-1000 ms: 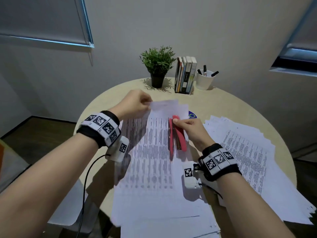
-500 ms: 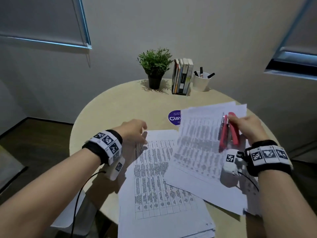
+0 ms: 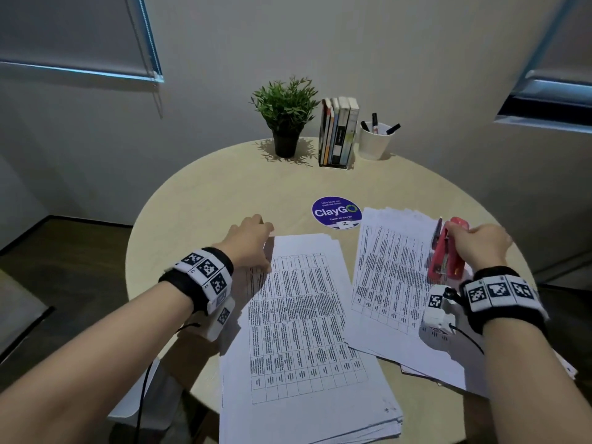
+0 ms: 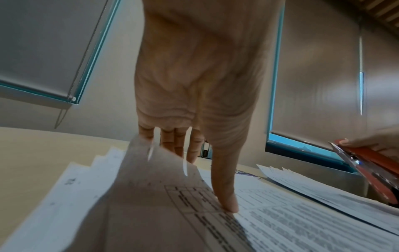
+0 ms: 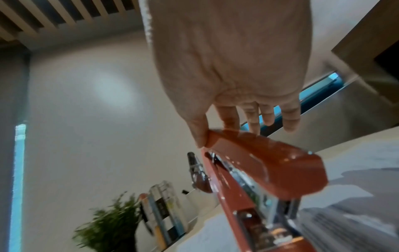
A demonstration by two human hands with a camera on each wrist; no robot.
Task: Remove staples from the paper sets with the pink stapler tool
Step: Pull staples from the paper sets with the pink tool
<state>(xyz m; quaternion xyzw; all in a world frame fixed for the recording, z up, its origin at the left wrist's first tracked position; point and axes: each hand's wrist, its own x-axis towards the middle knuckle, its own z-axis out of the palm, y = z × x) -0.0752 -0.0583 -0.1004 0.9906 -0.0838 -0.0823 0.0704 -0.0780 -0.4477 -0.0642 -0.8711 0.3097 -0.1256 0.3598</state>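
A stack of printed paper sets (image 3: pixel 304 315) lies in the middle of the round table. My left hand (image 3: pixel 248 241) is at its top left corner. In the left wrist view the thumb (image 4: pixel 226 202) presses the top sheet while the fingers sit behind the corner, which curls up (image 4: pixel 151 170). My right hand (image 3: pixel 480 245) holds the pink stapler (image 3: pixel 445 254) by its front end, rear end down on a second pile of sheets (image 3: pixel 390 277) at the right. The right wrist view shows thumb and fingers pinching the stapler (image 5: pixel 265 163), its arms spread apart.
At the back of the table (image 3: pixel 208 200) stand a potted plant (image 3: pixel 285 116), a rack of books (image 3: pixel 338 133) and a white cup of markers (image 3: pixel 374 139). A round purple sticker (image 3: pixel 336 213) lies between the two paper piles. The table's edge curves close on the left.
My right hand carried the stapler and a paper set rightward, and the set now lies on the right pile. My left hand let go of that set and came down onto the middle stack's corner.
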